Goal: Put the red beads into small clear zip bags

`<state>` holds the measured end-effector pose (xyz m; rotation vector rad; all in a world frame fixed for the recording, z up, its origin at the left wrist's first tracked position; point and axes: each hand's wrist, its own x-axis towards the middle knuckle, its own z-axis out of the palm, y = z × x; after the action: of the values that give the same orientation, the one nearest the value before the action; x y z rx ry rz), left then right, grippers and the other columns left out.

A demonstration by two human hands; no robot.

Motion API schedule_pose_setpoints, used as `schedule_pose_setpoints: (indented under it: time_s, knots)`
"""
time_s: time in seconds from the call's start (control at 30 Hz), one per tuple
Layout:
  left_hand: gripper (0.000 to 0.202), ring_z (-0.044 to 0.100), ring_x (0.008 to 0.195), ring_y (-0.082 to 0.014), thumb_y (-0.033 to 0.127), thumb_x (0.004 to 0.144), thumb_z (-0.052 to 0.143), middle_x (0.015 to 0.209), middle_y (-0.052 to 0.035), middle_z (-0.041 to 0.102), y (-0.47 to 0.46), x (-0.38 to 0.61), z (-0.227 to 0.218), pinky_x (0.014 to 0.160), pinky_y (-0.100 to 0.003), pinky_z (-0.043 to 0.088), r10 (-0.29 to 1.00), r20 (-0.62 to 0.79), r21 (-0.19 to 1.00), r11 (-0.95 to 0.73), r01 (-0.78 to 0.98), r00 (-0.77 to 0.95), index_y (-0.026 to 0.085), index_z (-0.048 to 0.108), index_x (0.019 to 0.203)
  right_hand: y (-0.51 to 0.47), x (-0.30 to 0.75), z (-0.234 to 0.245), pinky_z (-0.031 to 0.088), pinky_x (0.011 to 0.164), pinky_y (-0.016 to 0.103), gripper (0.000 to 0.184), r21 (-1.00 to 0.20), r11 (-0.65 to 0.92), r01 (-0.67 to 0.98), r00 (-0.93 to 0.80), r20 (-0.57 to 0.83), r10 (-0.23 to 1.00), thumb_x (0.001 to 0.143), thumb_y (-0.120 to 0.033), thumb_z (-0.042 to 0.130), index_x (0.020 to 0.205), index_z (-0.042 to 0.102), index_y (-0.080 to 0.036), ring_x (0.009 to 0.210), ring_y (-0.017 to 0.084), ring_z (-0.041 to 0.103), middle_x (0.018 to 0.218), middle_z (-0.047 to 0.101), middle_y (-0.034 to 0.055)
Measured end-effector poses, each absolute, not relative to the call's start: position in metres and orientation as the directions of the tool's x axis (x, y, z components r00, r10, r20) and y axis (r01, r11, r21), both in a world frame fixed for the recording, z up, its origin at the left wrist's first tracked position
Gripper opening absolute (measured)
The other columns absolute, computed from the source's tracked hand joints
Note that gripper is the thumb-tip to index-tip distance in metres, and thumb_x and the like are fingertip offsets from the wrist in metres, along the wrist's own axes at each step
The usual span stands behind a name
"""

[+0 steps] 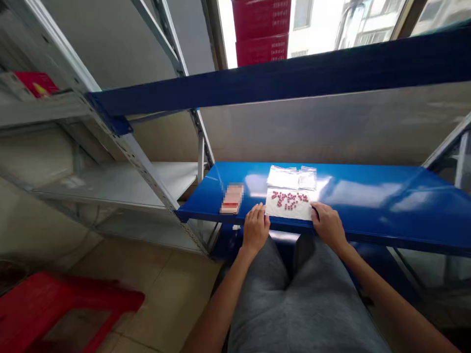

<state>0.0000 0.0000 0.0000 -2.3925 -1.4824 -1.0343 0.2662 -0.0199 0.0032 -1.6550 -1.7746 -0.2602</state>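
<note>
A white sheet lies at the near edge of the blue metal shelf, with several small red pieces scattered across its upper half. My left hand rests its fingertips at the sheet's lower left corner. My right hand lies against the sheet's right edge. Two clear plastic bags lie flat just beyond the sheet. Left of my left hand is a blurred flat stack with a red stripe; its details are hidden by the blur.
Grey metal shelving uprights stand left of the blue shelf, and a blue beam crosses overhead. A grey lower shelf sits to the left. My grey-trousered legs are below the shelf, and a red stool stands on the tiled floor.
</note>
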Motion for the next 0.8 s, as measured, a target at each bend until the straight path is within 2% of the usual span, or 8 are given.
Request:
schedule_pose_setpoints:
  time_s: [0.3,0.5,0.8]
  knots:
    - [0.037,0.054,0.137,-0.0273,0.021,0.102,0.042,0.141,-0.0138,0.063,-0.0040,0.0038,0.0034,0.113,-0.047,0.045,0.744,0.619,0.265,-0.499,0.825,0.251,0.017,0.054,0.136,-0.0227,0.2633,0.0070,0.049,0.098,0.047,0.035,-0.308,0.143,0.940,0.067,0.581,0.811,0.098,-0.024,0.043,0.118,0.069,-0.012,0.116,0.034,0.066,0.121,0.073,0.0186]
    - [0.038,0.053,0.138,-0.0268,0.019,0.101,0.043,0.143,-0.0133,0.062,-0.0095,0.0056,0.0065,0.118,-0.055,0.036,0.770,0.600,0.284,-0.459,0.842,0.217,0.018,0.052,0.137,-0.0235,0.2627,0.0088,0.048,0.099,0.046,0.035,-0.306,0.137,0.942,0.067,0.573,0.817,0.098,-0.024,0.043,0.117,0.070,-0.013,0.116,0.033,0.066,0.121,0.073,0.0180]
    - [0.036,0.052,0.140,-0.0258,0.019,0.101,0.042,0.144,-0.0130,0.062,-0.0100,0.0055,0.0050,0.119,-0.054,0.035,0.771,0.602,0.309,-0.464,0.830,0.206,0.018,0.052,0.136,-0.0240,0.2625,0.0091,0.048,0.099,0.047,0.035,-0.301,0.135,0.944,0.063,0.565,0.823,0.098,-0.023,0.043,0.117,0.070,-0.012,0.118,0.033,0.066,0.122,0.073,0.0186]
